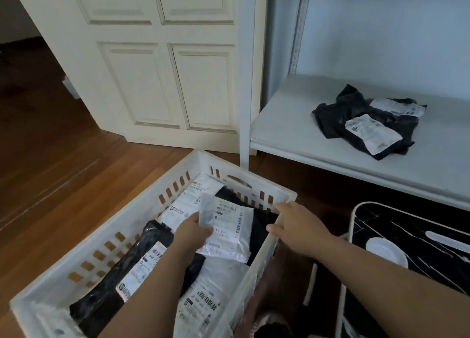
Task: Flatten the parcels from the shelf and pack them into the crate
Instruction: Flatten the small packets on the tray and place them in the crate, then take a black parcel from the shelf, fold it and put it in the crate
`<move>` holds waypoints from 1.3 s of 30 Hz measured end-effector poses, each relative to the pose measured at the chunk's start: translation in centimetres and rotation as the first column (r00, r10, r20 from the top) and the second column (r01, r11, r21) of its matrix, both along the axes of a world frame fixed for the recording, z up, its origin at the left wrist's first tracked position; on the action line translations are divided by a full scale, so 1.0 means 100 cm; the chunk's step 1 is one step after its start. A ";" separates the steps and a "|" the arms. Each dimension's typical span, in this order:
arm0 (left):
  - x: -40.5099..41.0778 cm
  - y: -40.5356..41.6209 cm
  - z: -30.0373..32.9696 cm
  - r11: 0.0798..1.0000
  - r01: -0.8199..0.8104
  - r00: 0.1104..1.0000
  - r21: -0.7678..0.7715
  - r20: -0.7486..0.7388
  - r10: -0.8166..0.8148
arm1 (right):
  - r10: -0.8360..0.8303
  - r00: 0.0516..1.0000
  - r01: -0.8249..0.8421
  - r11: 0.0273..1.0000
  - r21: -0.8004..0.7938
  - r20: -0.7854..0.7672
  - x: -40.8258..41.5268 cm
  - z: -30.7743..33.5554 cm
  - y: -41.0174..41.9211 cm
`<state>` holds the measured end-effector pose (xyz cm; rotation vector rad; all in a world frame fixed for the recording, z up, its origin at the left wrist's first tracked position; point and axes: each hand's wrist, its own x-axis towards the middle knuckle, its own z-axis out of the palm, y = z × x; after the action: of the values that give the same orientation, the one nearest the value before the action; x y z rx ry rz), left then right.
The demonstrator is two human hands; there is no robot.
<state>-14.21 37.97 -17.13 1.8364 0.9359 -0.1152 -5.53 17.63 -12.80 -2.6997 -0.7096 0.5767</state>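
Forearms over the white crate (178, 182), my left hand (192, 232) pinches a white parcel (226, 233) flat inside, right hand (296, 223) grips the rim, and black parcels (366, 120) beyond it on the shelf (292, 124) need fetching next.

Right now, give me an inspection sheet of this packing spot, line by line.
Surface: brown wooden plank floor, with the white slotted plastic crate standing on it.
Job's things: flattened black and white labelled mailer parcels lie in the crate; crumpled black mailer parcels with white labels wait on the white shelf board.
Clutter: black wire-framed bin holding a white disc, right of the crate.
Grippers: left hand holds a white labelled parcel in its fingers over the crate; right hand grips the crate's right rim.
Cables: nothing seen.
Surroundings: cream panelled door ajar, pale wall behind the shelf.
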 end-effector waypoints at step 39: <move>0.123 -0.119 0.031 0.603 0.443 0.836 0.663 -0.062 -0.546 | -0.138 0.978 0.150 0.986 -0.067 0.157 0.055 -0.014 -0.127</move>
<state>-1.90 26.09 -14.02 2.7061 0.3198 0.0192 0.01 4.98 -14.20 -2.8621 -0.5319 0.3733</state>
